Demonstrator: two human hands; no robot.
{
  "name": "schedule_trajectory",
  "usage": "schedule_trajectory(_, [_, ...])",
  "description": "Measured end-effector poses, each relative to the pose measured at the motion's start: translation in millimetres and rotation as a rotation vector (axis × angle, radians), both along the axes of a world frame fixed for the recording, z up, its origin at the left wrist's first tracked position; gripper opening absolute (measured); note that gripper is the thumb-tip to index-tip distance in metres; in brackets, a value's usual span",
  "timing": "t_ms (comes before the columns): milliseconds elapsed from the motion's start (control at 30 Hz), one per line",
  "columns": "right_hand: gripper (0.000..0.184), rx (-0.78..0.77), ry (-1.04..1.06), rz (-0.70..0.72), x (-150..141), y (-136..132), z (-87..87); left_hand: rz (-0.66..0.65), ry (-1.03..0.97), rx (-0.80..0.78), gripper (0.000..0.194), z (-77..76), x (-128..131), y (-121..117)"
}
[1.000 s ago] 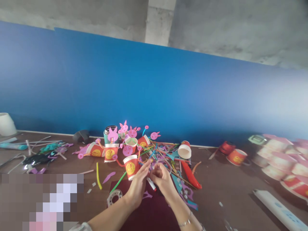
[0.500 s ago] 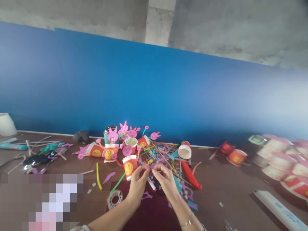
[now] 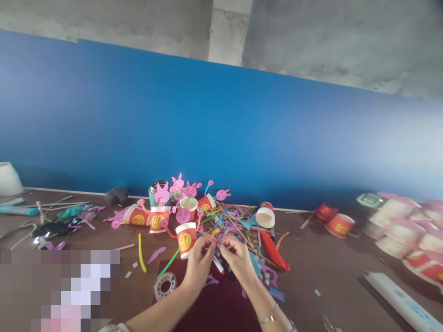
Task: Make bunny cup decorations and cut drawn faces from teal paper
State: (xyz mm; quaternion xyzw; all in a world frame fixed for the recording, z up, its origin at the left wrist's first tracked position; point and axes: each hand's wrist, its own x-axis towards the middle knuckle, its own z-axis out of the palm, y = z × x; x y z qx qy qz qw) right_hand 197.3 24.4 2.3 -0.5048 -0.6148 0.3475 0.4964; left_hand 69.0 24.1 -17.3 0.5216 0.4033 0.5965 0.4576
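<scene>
My left hand (image 3: 199,260) and my right hand (image 3: 237,258) meet fingertip to fingertip over a dark red sheet (image 3: 214,304), both pinched shut on something small I cannot make out. A red-and-white marker (image 3: 218,264) lies just below the fingers. A red paper cup (image 3: 186,239) with a gold emblem stands right beside my left hand. Behind the hands lies a heap of coloured straws (image 3: 231,219).
More red cups with pink paper animal heads (image 3: 162,210) cluster at the back. A tape roll (image 3: 164,285) lies left of the sheet, red scissors (image 3: 274,251) to the right. Stacked cups (image 3: 411,230) and a white power strip (image 3: 401,302) fill the right side. A blue wall stands behind.
My two hands have drawn together, fingers curling from a loose spread into a pinch. They have shifted slightly toward the red cup.
</scene>
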Motion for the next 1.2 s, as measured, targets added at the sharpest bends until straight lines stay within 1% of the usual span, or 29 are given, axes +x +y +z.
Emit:
schedule_trajectory(200, [0.015,0.002,-0.012,-0.017,-0.2,-0.4,0.6,0.016,0.073,0.070,0.022,0.9,-1.0,-1.8])
schedule_trajectory(367, [0.017,-0.029,0.016,-0.020,-2.0,-1.7,1.5,0.022,0.083,0.080,0.022,2.0,-0.8,-3.2])
schedule_trajectory(533, [0.018,-0.094,0.075,-0.013,-3.0,-1.6,1.9,0.007,0.049,0.062,0.022,-0.1,-0.6,-2.6])
schedule_trajectory(767, [0.020,-0.135,0.120,-0.054,-1.7,1.7,-1.1,-0.012,-0.013,0.030,0.025,-1.7,-0.6,0.2])
schedule_trajectory(833, [0.020,-0.163,0.161,-0.049,-1.5,2.2,-2.3,-0.030,-0.032,0.015,0.027,-1.2,-0.6,0.2])
schedule_trajectory(933, [0.025,-0.187,0.213,-0.019,-0.9,2.5,-3.2,-0.021,-0.067,-0.009,0.027,-0.8,-0.3,-0.6])
schedule_trajectory(1000, [0.025,-0.181,0.199,0.009,-0.5,2.1,-3.0,-0.002,-0.089,-0.019,0.026,-1.4,0.4,-1.4])
schedule_trajectory(1067, [0.024,-0.149,0.137,0.029,-0.3,1.2,-1.9,0.005,-0.102,-0.021,0.026,-2.6,1.1,-1.9])
schedule_trajectory(1200, [0.027,-0.021,-0.021,0.025,-1.2,-2.2,3.7,0.017,-0.098,0.016,0.026,-5.0,1.6,-1.6])
